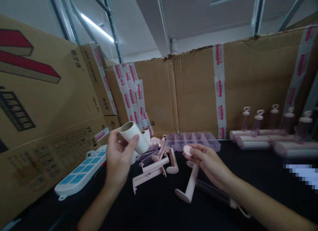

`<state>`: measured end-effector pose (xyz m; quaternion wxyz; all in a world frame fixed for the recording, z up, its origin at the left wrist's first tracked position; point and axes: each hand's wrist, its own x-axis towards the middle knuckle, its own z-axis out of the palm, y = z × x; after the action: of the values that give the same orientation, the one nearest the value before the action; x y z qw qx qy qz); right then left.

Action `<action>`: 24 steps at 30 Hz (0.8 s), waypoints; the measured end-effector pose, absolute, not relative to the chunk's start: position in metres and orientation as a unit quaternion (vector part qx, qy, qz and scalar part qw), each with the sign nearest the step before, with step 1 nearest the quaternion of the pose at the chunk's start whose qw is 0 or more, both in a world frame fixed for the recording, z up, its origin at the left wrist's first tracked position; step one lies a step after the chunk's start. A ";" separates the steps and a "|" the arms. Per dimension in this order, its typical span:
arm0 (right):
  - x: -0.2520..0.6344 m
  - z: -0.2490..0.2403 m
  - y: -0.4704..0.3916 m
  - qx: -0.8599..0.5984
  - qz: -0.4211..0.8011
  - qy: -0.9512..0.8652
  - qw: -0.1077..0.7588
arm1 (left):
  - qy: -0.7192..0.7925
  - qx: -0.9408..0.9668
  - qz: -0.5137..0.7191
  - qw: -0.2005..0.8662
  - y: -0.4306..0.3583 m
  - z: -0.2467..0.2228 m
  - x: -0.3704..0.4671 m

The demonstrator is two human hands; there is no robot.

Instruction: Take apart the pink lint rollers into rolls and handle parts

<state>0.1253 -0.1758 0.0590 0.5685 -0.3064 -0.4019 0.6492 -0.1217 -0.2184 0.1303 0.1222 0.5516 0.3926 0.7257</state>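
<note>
Clasps a white roll point(140, 143) in the left hand point(118, 151), pinches a pink disc point(187, 150) in the right hand point(207, 161) above a pink frame point(191, 185), best keeping grips light.

The left hand point(119, 155) is bare and slim-fingered; below it the left forearm point(105, 193) is bare too, slender. The right hand point(205, 158) is likewise bare, the uncovered right forearm point(258, 199) behind it narrowing towards the wrist. Nails are blurred.
</note>
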 end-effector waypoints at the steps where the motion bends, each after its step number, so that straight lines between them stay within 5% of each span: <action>1: 0.127 0.057 -0.174 -0.310 0.641 -0.403 0.575 | 0.425 0.541 0.719 0.103 -0.221 0.127 -0.140; 10: 0.132 0.045 -0.168 -0.341 0.599 -0.457 0.562 | 0.637 0.533 0.547 0.110 -0.215 0.061 -0.234; 19: 0.134 0.044 -0.167 -0.350 0.577 -0.473 0.567 | 0.670 0.521 0.521 0.095 -0.205 0.057 -0.239; 24: 0.141 0.048 -0.161 -0.364 0.461 -0.573 0.571 | 0.631 0.538 0.518 -0.211 -0.244 0.070 -0.207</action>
<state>0.1407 -0.1608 0.0478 0.5711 -0.3643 -0.5731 0.4612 -0.2071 -0.2438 0.0697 -0.2109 0.5375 0.6314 0.5176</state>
